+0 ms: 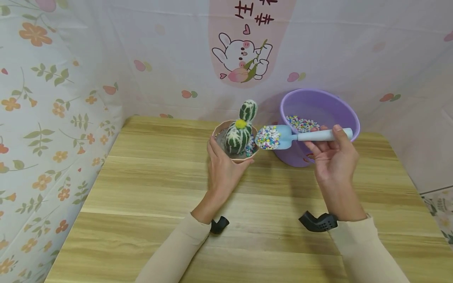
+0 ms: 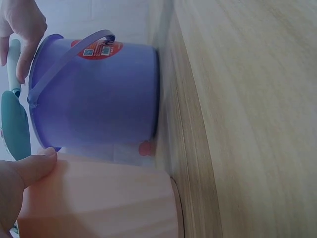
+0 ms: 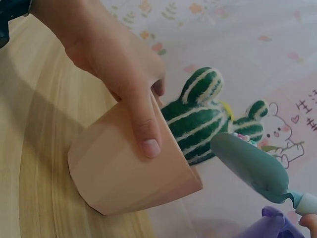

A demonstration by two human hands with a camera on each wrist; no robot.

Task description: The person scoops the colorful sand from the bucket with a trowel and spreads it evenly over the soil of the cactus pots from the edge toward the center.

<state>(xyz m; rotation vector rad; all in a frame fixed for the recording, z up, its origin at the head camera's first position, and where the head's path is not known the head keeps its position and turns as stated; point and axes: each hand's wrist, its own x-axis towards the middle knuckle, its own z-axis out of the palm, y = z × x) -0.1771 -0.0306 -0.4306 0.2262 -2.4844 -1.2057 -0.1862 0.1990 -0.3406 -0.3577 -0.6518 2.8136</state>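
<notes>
My left hand [image 1: 224,169] grips the rim of a peach-coloured flower pot [image 3: 129,163], thumb on the near side and fingers round the left. In the pot stands a green, white-striped cactus [image 1: 238,137] with a yellow flower; grey soil shows on its left and colourful pebbles [image 1: 250,146] on its right. My right hand [image 1: 334,157] holds a light blue hand trowel [image 1: 284,137] by its pale handle. Its scoop carries a heap of multicoloured pebbles [image 1: 267,137], the tip right at the pot's right rim.
Behind the trowel stands a purple bucket [image 1: 320,98] with more coloured pebbles [image 1: 302,124] inside. Its handle [image 2: 69,62] hangs on the near side. The wooden table [image 1: 247,236] ends at a patterned cloth backdrop [image 1: 170,51], with flowered cloth on the left.
</notes>
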